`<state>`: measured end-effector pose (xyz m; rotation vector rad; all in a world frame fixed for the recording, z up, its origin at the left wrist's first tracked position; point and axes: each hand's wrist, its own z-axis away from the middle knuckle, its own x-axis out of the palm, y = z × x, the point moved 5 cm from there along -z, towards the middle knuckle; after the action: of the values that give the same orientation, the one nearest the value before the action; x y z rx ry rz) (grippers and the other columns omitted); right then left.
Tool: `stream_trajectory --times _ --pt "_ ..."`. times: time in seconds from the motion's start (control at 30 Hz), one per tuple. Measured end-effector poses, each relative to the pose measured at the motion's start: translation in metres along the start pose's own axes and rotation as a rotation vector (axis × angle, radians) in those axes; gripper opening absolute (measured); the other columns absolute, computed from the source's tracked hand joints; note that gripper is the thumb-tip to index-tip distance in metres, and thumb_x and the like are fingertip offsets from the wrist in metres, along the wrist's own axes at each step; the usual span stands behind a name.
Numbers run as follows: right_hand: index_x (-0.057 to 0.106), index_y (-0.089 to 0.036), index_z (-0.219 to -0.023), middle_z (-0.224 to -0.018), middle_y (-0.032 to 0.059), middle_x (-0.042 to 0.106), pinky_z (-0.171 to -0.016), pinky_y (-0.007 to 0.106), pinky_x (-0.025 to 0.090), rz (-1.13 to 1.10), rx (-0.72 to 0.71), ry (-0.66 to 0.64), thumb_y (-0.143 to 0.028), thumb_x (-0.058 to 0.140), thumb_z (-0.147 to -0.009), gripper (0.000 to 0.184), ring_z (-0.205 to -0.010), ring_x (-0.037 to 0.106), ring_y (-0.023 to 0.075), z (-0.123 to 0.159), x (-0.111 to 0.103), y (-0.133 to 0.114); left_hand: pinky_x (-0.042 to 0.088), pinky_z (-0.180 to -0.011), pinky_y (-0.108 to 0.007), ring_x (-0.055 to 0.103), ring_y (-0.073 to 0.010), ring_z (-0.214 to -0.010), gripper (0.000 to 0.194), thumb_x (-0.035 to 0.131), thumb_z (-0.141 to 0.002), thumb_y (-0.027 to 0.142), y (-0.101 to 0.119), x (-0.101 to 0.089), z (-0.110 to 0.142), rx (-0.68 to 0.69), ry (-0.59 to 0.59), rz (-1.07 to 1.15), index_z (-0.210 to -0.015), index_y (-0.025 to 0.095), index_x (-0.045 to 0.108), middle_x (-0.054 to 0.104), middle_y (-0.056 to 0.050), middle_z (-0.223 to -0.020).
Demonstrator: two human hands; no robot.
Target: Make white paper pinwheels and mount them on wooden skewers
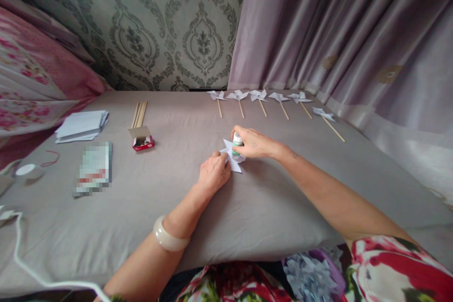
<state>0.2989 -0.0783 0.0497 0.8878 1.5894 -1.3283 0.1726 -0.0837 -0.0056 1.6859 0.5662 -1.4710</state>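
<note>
My right hand is wrapped round a small bottle with a white cap and a green label. The bottle is upright, cap at the top, over the middle of a white paper pinwheel. Whether its base presses on the paper is hard to tell. My left hand has its fingers curled at the pinwheel's left side, pinching the paper. Part of the pinwheel is hidden by both hands and the bottle. No stick shows on this one.
Several finished pinwheels on sticks line the back right. At the left are loose sticks, an open red box of small metal pieces, stacked paper, a blurred packet and a white cable. A purple basin is below the front edge.
</note>
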Motion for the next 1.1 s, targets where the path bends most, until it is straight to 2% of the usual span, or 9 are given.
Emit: stream_trajectory --times 0.17,0.33,0.5,0.73,0.93,1.1 --pt "0.052 -0.018 -0.099 -0.078 0.0023 0.062 -0.059 0.023 0.034 -0.037 0.004 0.085 -0.018 0.056 -0.073 0.026 -0.067 0.054 0.0149 -0.001 -0.001 0.0 0.046 -0.071 -0.028 0.062 -0.0204 -0.089 0.024 0.038 -0.09 0.027 0.0 0.0 0.0 -0.001 0.006 0.0 -0.101 0.022 0.059 0.06 -0.008 -0.1" --pt "0.052 -0.018 -0.097 -0.076 0.0022 0.062 -0.058 0.022 0.033 -0.027 -0.041 0.039 -0.015 0.055 -0.073 0.025 -0.065 0.053 0.0137 0.001 0.001 -0.009 0.046 -0.072 -0.029 0.062 -0.0209 -0.09 0.025 0.038 -0.09 0.027 -0.001 0.001 -0.001 0.006 0.011 0.004 -0.103 0.022 0.058 0.061 -0.008 -0.1" --pt "0.053 -0.018 -0.097 -0.077 0.0016 0.063 -0.058 0.021 0.033 -0.041 -0.062 -0.019 -0.016 0.056 -0.071 0.026 -0.063 0.052 0.0129 0.0 -0.001 -0.005 0.046 -0.069 -0.027 0.062 -0.0195 -0.088 0.023 0.038 -0.09 0.028 -0.001 0.002 -0.001 0.005 -0.001 -0.017 -0.099 0.022 0.058 0.061 -0.007 -0.1" --pt "0.052 -0.018 -0.097 -0.078 0.0013 0.063 -0.059 0.022 0.033 -0.088 -0.082 0.064 -0.016 0.054 -0.071 0.025 -0.063 0.052 0.0126 -0.002 0.002 -0.001 0.045 -0.071 -0.027 0.062 -0.0199 -0.091 0.024 0.038 -0.09 0.028 -0.001 0.001 -0.001 0.014 0.016 -0.003 -0.103 0.022 0.058 0.06 -0.007 -0.101" --pt "0.053 -0.019 -0.097 -0.074 -0.0001 0.062 -0.057 0.022 0.032 -0.057 -0.086 0.009 -0.017 0.056 -0.07 0.027 -0.062 0.051 0.0131 0.0 0.001 0.0 0.045 -0.071 -0.027 0.062 -0.0193 -0.089 0.023 0.04 -0.089 0.027 -0.002 0.001 -0.001 0.008 0.017 -0.002 -0.1 0.022 0.059 0.061 -0.007 -0.099" --pt "0.053 -0.018 -0.097 -0.072 -0.001 0.061 -0.057 0.022 0.032 -0.106 -0.08 0.083 -0.017 0.055 -0.071 0.027 -0.06 0.05 0.0123 0.003 0.001 0.0 0.044 -0.072 -0.025 0.062 -0.0181 -0.09 0.023 0.042 -0.089 0.028 -0.005 0.003 -0.001 0.034 0.059 0.001 -0.103 0.022 0.058 0.062 -0.006 -0.098"
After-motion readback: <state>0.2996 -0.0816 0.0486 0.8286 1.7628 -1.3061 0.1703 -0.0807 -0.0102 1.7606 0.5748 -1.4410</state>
